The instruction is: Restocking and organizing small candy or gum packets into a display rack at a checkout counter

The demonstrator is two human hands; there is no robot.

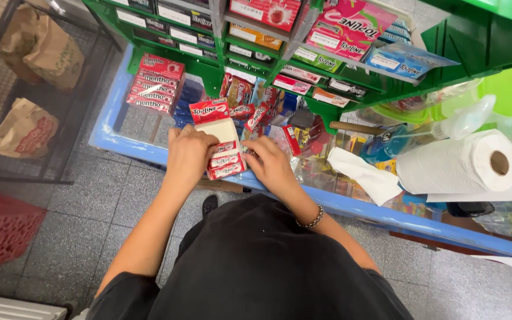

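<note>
My left hand (188,155) grips the side of a red and white display carton of gum (217,133) with its lid flap raised. My right hand (271,165) pinches the small red gum packs (226,166) at the carton's open front end. A beaded bracelet (313,219) circles my right wrist. Both hands hover over the blue rim (143,151) of a counter bin full of mixed candy packets.
A green rack (256,59) with boxed sweets stands behind the bin. A stack of red candy boxes (155,83) lies at left. A paper towel roll (463,163) rests at right. Brown paper bags (37,47) sit behind a wire frame; a red basket (1,231) stands on the floor.
</note>
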